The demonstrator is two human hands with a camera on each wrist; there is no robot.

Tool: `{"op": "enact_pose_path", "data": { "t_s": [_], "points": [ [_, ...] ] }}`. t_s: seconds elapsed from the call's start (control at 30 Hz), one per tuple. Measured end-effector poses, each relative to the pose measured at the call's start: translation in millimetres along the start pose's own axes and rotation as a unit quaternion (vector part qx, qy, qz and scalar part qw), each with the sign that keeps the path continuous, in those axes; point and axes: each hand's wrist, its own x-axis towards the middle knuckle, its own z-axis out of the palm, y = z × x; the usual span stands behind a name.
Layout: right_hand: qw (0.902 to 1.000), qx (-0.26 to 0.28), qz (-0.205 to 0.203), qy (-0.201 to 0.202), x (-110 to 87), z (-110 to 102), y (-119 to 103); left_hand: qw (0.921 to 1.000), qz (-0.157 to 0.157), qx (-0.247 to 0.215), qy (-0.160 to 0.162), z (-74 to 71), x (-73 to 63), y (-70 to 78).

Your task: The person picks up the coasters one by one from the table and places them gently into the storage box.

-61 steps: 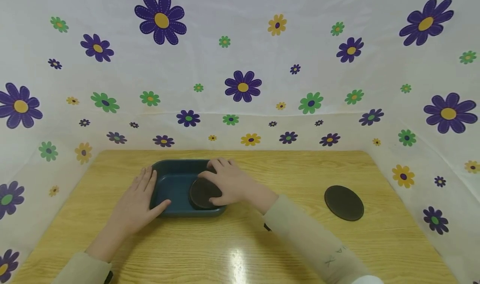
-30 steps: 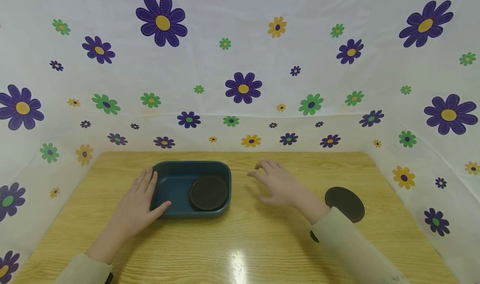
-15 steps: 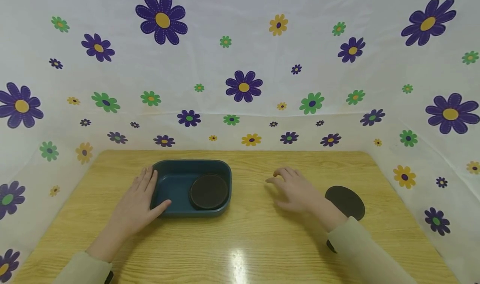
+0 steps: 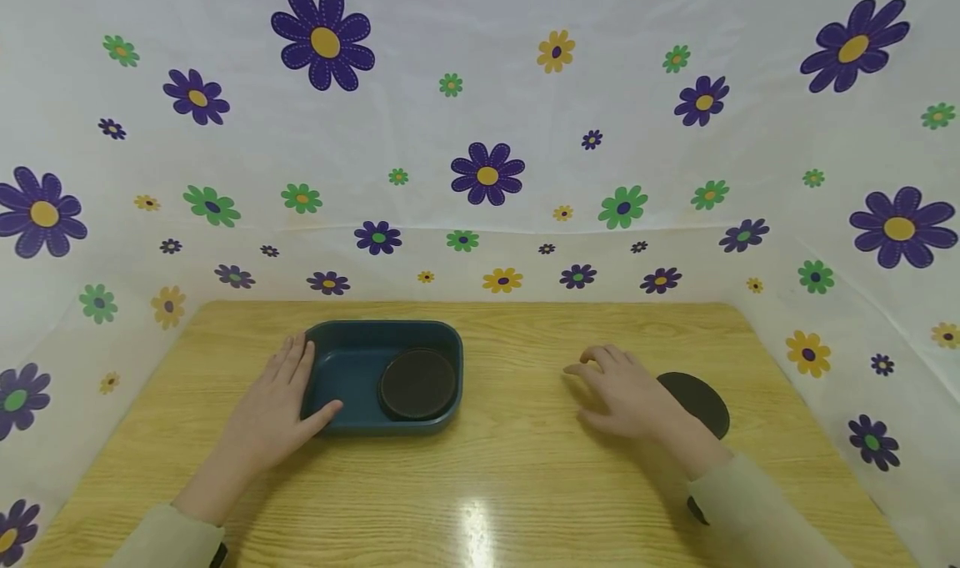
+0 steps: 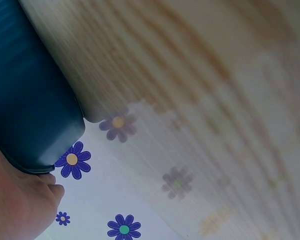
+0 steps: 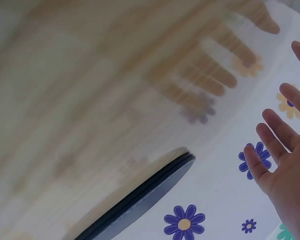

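Note:
A dark blue rectangular tray (image 4: 348, 389) with rounded corners sits left of centre on the table. In its right half lies a round black disc (image 4: 418, 384). My left hand (image 4: 273, 414) rests along the tray's left end, fingers straight and thumb over the near rim; the left wrist view shows the tray's side (image 5: 35, 90) by that hand. My right hand (image 4: 622, 393) hovers over the table to the right, fingers loosely bent, holding nothing. Partly behind it lies a second flat black disc (image 4: 701, 401), seen edge-on in the right wrist view as a thin disc (image 6: 140, 200).
The wooden table (image 4: 495, 468) has a glossy surface that reflects the light. A white flowered cloth (image 4: 420, 118) stands up around its back and both sides.
My right hand has let go of the disc in the tray and moved away to the right, now partly covering the other disc. My left hand stays at the tray.

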Motion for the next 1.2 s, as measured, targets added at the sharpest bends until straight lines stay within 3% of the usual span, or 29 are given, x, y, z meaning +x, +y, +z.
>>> {"op": "enact_pose_path", "data": {
  "t_s": [0.57, 1.2],
  "points": [
    [0.9968, -0.013, 0.079, -0.003, -36.0, -7.8, 27.1, 1.0000, -0.001, 0.000, -0.001, 2.6, 1.8, -1.4],
    [0.9918, -0.017, 0.127, 0.001, -68.6, -6.2, 54.5, 1.0000, -0.003, -0.001, 0.001, 1.6, 0.5, -0.1]
  ]
}}
